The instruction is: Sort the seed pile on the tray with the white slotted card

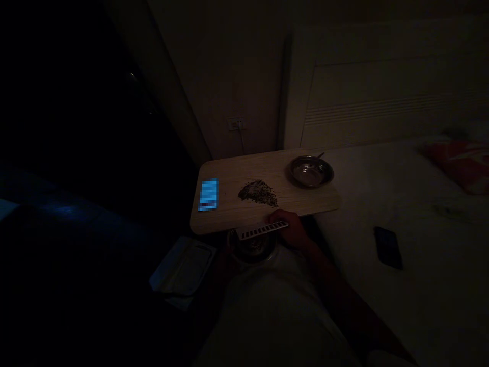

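Note:
My right hand (pixel 293 229) is closed around one end of a flat, pale strip (pixel 262 231) with a row of dark slots; its exact kind is unclear in the dim light. The strip lies across the top of a round bowl (pixel 255 261), which sits at the table's near edge, close to my body. Some loose bits appear inside the bowl. My left hand (pixel 228 256) is by the bowl's left side, its fingers lost in the dark. Just beyond my right hand, a loose pile of small dark seeds or grains (pixel 258 192) lies on the wooden table (pixel 225 216).
A steel bowl (pixel 312 172) with a utensil handle stands at the table's right end. A lit, blurred screen (pixel 208 194) lies at the left. Below is a pale tray (pixel 185 267). On the bed (pixel 355 214) rests a dark phone (pixel 388 247). A cord hangs from the wall socket (pixel 236 123).

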Motion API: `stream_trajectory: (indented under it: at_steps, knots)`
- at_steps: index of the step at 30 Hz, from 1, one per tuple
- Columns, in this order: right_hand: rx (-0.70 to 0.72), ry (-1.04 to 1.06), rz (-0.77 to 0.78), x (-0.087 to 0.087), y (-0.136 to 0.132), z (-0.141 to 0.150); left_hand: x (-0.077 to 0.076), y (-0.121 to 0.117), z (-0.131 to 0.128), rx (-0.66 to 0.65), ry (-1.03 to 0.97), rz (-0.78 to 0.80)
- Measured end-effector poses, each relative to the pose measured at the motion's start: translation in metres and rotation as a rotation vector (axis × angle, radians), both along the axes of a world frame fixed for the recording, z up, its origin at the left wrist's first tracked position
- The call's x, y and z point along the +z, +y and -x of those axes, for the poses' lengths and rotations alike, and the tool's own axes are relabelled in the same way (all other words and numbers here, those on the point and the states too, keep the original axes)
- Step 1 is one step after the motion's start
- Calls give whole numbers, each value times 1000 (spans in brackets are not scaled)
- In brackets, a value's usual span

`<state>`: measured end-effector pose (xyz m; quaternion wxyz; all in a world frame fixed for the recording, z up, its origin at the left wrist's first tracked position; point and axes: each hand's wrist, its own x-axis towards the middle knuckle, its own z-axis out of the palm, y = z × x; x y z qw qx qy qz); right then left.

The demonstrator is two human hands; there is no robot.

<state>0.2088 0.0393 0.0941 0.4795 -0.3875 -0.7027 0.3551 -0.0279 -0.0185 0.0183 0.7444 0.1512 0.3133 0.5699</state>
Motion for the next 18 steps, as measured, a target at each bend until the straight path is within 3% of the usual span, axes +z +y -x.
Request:
stream_trajectory:
  at_steps: [3, 6, 11, 18]
  knots:
    - [-34, 45, 74, -5, 1, -5, 7, 0, -2, -48, 6, -33]
    - [-171, 93, 140, -13, 4, -7, 11, 0, -2, -36, 30, -32]
    - [-307, 130, 139, -23, 5, 5, 7, -2, 0, -19, 41, -6]
    - [-163, 9, 77, -17, 5, 31, -2, -2, 0, 6, 75, 16]
